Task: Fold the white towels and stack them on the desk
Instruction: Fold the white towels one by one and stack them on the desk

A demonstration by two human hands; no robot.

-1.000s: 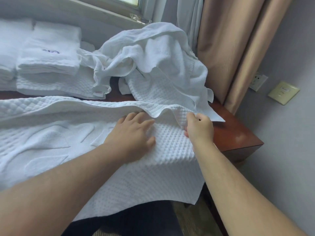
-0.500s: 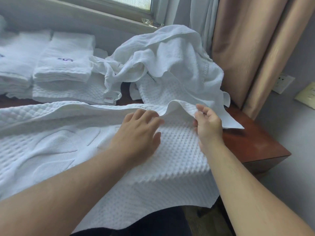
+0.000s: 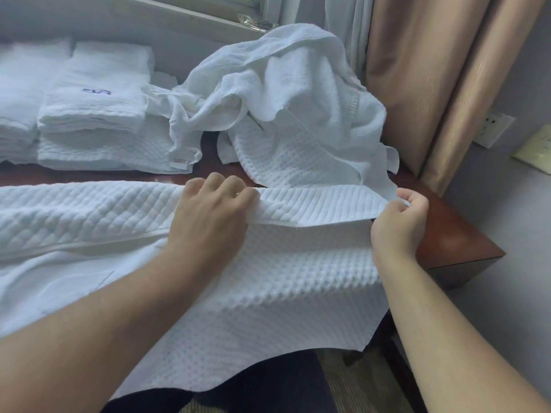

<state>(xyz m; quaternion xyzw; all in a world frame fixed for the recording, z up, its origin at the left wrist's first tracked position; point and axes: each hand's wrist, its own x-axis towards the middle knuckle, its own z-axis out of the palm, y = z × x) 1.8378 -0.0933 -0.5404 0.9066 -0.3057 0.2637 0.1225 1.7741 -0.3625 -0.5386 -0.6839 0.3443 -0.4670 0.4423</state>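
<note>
A large white waffle-textured towel [image 3: 292, 281] lies spread over the front of the brown desk [image 3: 456, 242] and hangs off its near edge. My left hand [image 3: 211, 216] grips the towel's far edge near the middle, fingers curled over it. My right hand [image 3: 399, 222] pinches the same edge at its right corner, lifted slightly off the desk. Between my hands that edge is stretched straight. A crumpled heap of white towels [image 3: 283, 108] sits behind. Folded white towels [image 3: 95, 111] are stacked at the back left.
A beige curtain [image 3: 432, 84] hangs at the right behind the desk corner. A window sill runs along the back wall. Wall sockets [image 3: 492, 129] are on the right wall. Carpet floor shows below the desk's right side.
My right hand moved right along the towel's far edge to its corner and pulled it taut. My left hand curled onto that edge. The rippled edge is now straight.
</note>
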